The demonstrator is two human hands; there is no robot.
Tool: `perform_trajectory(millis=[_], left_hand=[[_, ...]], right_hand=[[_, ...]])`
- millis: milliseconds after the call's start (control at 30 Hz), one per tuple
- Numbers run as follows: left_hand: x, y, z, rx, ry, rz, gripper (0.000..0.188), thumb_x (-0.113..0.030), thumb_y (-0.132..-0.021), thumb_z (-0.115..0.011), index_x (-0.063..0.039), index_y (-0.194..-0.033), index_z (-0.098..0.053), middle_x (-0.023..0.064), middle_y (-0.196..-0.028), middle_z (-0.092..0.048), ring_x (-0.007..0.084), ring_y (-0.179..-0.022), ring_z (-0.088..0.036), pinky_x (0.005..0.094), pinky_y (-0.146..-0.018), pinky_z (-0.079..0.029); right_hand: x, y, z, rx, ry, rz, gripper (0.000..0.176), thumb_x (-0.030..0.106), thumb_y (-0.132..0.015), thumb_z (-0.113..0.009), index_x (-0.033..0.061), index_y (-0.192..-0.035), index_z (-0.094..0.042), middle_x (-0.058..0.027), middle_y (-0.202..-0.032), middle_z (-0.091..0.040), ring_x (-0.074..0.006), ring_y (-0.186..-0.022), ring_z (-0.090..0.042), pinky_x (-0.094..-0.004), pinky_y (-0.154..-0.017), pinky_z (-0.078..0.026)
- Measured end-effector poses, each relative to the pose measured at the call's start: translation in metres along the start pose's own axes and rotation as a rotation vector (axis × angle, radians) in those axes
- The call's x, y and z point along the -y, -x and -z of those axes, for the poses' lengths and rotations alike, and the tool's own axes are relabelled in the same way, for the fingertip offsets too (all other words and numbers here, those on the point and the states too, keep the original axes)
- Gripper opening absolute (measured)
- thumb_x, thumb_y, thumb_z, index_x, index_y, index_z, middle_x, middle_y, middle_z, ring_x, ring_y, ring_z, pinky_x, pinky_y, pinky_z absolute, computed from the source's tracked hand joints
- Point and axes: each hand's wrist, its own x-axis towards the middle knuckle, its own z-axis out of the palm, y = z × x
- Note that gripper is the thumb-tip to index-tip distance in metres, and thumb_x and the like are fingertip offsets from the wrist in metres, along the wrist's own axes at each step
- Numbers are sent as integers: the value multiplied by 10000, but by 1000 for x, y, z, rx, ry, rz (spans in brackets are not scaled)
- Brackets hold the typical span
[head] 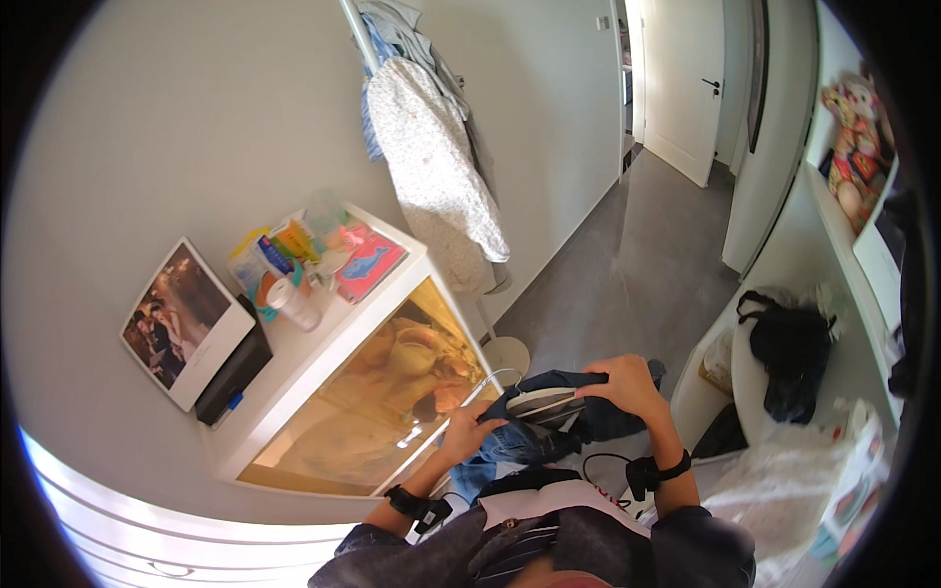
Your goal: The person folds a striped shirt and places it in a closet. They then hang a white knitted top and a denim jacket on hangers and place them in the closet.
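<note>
A blue denim garment (512, 439) is spread between my two hands in front of my body. My left hand (467, 436) pinches its edge on the left, near the metal hook of a hanger (506, 375). Gripping dark denim on the other side, my right hand (625, 384) has its thumb by the pale hanger body, which shows in the garment's opening. The lower part of the denim is partly hidden behind my hands and clothing. Which kind of garment it is, I cannot tell.
A white cabinet (434, 268) with a bottle (292, 303) and a photo print (184, 323) stands at left. Clothes (434, 147) hang on a rack behind it. Shelves with a black bag (790, 353) and a plastic-wrapped bundle (779, 478) are at right. A door (680, 88) stands ajar.
</note>
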Motion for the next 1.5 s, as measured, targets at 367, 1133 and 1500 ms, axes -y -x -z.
perform_trajectory(millis=[367, 1133, 1500], left_hand=[[12, -263, -49, 131, 90, -30, 308, -140, -698, -710, -18, -965, -617, 167, -788, -609, 249, -673, -589, 320, -619, -447], [124, -445, 63, -1302, 446, 681, 608, -435, -824, -575, -16, -1247, -449, 163, -1214, -498, 274, -1122, -470, 386, -926, -390], [67, -489, 103, -529, 373, 746, 753, -514, -668, -722, 100, -1064, -540, 231, -985, -575, 267, -888, -584, 336, -722, -500]], right_hand=[[-162, -192, 41, -9, 206, 249, 366, 364, -669, -690, 50, -839, -610, -103, -725, -575, -294, -708, -567, -372, -613, -440], [-243, -472, 46, 468, 102, 775, 301, 288, -703, -700, 22, -784, -586, -129, -687, -595, -329, -647, -586, -393, -561, -457], [-147, -539, -23, 753, 196, 1111, 765, 274, -676, -709, 23, -1287, -322, -222, -778, -609, -380, -749, -594, -434, -652, -474]])
